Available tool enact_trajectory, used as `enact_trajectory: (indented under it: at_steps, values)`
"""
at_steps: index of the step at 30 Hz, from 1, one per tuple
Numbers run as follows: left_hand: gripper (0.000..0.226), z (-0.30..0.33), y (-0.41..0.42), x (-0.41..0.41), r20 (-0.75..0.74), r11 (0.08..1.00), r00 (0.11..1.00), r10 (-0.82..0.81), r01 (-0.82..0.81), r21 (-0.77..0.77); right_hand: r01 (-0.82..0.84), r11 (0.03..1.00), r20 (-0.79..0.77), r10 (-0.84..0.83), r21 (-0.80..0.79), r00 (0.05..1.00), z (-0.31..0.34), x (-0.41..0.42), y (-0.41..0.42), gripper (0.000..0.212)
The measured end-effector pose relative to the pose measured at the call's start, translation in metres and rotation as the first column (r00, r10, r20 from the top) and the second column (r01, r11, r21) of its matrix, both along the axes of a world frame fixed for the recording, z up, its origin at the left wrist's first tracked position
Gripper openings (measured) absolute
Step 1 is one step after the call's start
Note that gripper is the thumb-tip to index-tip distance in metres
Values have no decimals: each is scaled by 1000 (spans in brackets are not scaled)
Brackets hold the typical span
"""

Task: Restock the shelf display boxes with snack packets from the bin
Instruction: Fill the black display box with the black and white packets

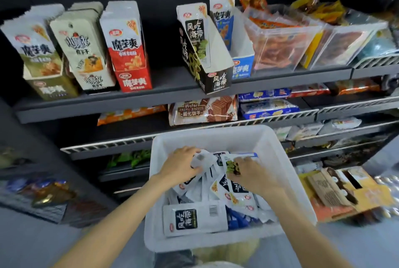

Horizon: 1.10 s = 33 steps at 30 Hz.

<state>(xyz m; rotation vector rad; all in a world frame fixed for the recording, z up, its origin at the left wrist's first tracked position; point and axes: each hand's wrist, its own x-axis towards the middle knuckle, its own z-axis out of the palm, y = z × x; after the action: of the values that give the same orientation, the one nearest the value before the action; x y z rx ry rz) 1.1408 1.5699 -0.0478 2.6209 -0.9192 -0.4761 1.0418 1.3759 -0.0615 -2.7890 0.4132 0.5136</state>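
At lower centre of the frame the left hand (181,165) curls its fingers round a bunch of white snack packets (207,170) in the white bin (269,149), and just to its right the right hand (250,172) pinches a black-and-green packet (234,166) from the same heap. The packets fan with their long axes running up-frame. The black display box (207,60), nearly empty at upper centre, lies straight up-frame, about equally near either hand.
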Motion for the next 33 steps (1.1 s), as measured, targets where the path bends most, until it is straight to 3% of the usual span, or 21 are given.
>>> enact_trajectory:
  at_steps: [5, 9, 13, 17, 19, 21, 23, 26, 28, 29, 31, 33]
  values:
    - [81, -24, -2, -5, -151, 973, 989, 5, 30, 230, -25, 1000, -72, 25, 0, 997, -6, -6, 4, 60]
    - [81, -27, 1, -2, -154, 978, 987, 39, -6, 209, -16, 997, -74, 22, 77, 997, -8, -10, 6, 62]
    - [72, -26, 5, -7, -115, 988, 991, 64, -46, 150, 131, 967, 13, -137, 218, 990, -3, -17, 12, 82]
    - [28, -16, 10, -17, -46, 990, 990, 133, -135, -46, 313, 757, 85, -435, 573, 896, 2, -27, 3, 88]
    - [24, -10, 16, -15, -57, 955, 971, 233, -240, -172, 348, 614, 49, -535, 709, 843, 4, -32, -1, 87]
    - [27, -7, 21, -13, -71, 916, 948, 311, -319, -242, 347, 513, 16, -577, 785, 817, 6, -37, -2, 80]
    - [28, -8, 23, -14, -87, 896, 933, 349, -360, -260, 336, 474, -6, -570, 814, 821, 9, -40, -3, 67]
    - [25, -8, 26, -19, -152, 854, 911, 382, -411, -319, 327, 494, -17, -532, 806, 847, 7, -44, -2, 39]
    - [17, -2, 29, -21, -307, 760, 867, 394, -494, -422, 336, 520, -15, -527, 785, 849, 4, -46, -4, 23]
    - [22, 3, 30, -23, -445, 704, 823, 353, -547, -454, 339, 541, 3, -534, 770, 846, 3, -47, -5, 20]
    - [53, 11, 35, -27, -674, 654, 712, 198, -608, -451, 344, 585, 72, -571, 734, 818, 4, -47, -5, 12]
    - [73, 18, 38, -33, -706, 688, 698, 120, -571, -448, 332, 634, 174, -600, 698, 780, 12, -49, -4, 9]
